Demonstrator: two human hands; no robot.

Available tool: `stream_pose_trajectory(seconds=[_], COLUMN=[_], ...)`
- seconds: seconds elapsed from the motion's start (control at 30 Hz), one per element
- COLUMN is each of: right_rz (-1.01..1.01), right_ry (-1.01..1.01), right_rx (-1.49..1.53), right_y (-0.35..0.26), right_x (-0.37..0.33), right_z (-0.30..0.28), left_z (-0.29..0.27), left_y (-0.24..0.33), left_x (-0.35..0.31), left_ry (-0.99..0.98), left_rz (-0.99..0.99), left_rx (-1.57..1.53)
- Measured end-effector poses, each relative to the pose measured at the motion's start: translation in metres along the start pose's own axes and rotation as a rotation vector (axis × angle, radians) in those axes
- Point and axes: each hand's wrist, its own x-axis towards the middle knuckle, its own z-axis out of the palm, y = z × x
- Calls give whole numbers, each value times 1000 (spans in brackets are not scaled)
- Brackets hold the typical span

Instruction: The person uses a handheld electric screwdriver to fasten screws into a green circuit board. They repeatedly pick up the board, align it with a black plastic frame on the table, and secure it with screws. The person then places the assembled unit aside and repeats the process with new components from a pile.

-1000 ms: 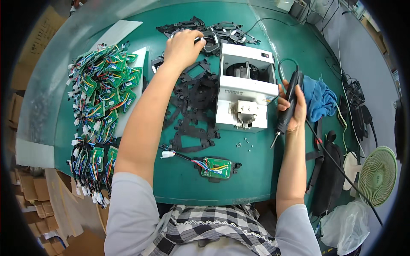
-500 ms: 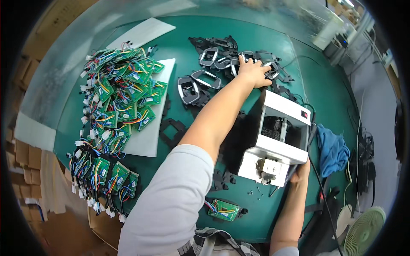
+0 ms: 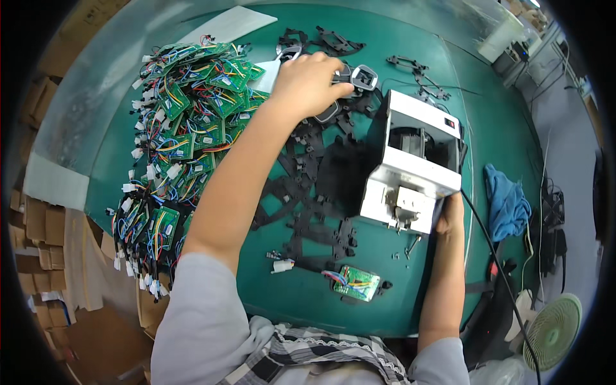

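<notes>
My left hand reaches across a loose cluster of black plastic frames with grey rims. Its fingers are spread over them and its thumb points right; the palm hides some of the frames. At the right, my right hand grips the near right corner of a white metal screw feeder with a dark drum. The fingers are partly hidden by its side. In front of the feeder lie small screws. A green circuit board with coloured wires sits on a black plastic part nearer me.
Wired green circuit boards are heaped at the left, by a white foam sheet. Black plastic brackets cover the middle of the green table. At the right are a blue cloth, a black cable and a green fan.
My left hand has swept left with several grey-rimmed frames, uncovering black brackets. The view has shifted. The feeder has moved slightly away from me, with my right hand still at its side.
</notes>
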Motion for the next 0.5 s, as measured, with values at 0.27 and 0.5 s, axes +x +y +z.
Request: stream_pose_trajectory(seconds=[0.27,0.5], right_rz=[-109,-433], right_ry=[67,120], right_rx=[-101,-126], right_y=[-9,-40], right_x=[-22,-77], right_z=[24,51], left_z=[-44,-3], left_y=[90,104], left_x=[-207,-261], left_ry=[-268,-159], left_rz=[229,229], left_rx=[-348,-248])
